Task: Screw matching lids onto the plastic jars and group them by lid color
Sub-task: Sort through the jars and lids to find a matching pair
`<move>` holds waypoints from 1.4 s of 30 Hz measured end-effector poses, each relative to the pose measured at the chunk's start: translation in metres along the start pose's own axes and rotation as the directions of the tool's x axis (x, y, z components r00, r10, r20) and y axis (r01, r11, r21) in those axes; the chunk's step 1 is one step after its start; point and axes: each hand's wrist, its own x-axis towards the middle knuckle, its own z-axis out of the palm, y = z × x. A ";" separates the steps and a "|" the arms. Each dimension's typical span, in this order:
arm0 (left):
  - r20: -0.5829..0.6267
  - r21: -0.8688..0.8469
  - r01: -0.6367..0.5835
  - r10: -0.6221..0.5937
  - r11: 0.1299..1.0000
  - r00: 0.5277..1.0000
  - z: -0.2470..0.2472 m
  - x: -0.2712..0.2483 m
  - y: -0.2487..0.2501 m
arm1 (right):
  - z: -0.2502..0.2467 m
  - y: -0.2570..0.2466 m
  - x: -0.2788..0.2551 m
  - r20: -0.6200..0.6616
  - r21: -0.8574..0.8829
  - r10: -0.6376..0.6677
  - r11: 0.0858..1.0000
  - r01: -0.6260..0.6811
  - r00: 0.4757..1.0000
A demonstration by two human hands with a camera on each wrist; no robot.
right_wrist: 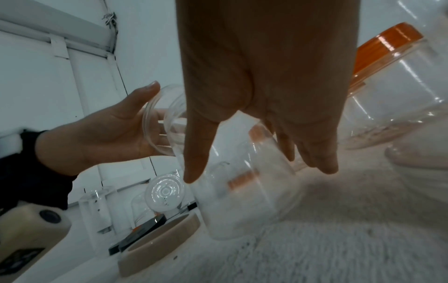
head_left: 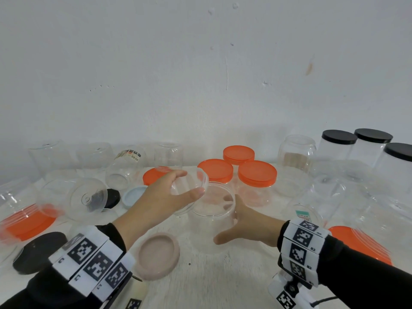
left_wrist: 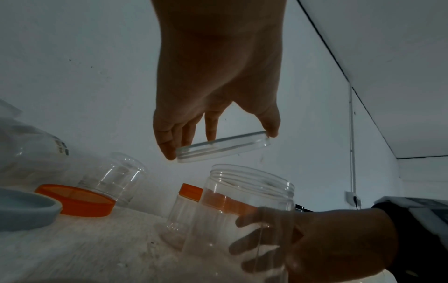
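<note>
— Lid position? Clear lid [head_left: 189,182], tilted, held just above the open mouth of the clear jar [head_left: 211,217] standing on the table [head_left: 223,275].

— Fingers? Left hand [head_left: 160,197] pinches the lid's rim between thumb and fingers; right hand [head_left: 247,230] wraps the jar's wall, fingers spread.

— Surroundings? Three orange-lidded jars [head_left: 256,177] just behind; black-lidded jars [head_left: 356,143] far right.
</note>
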 end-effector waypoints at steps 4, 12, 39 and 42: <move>0.053 0.126 -0.048 0.042 0.991 0.998 0.004 -0.001 0.010 | -0.001 0.002 -0.001 -0.030 0.059 -0.068 0.996 0.069 0.997; 0.171 0.349 -0.185 0.131 0.919 0.976 0.024 0.006 0.033 | -0.001 0.005 0.003 -0.031 0.054 -0.130 0.990 0.131 0.991; 0.401 -0.049 0.159 -0.126 0.986 0.907 0.015 0.001 -0.021 | -0.040 -0.046 -0.016 0.020 -0.333 -0.170 0.928 0.167 0.985; 0.417 -0.150 0.130 -0.057 0.980 0.907 0.023 -0.001 -0.027 | -0.034 -0.074 -0.009 0.127 -0.540 -0.147 0.820 0.192 0.981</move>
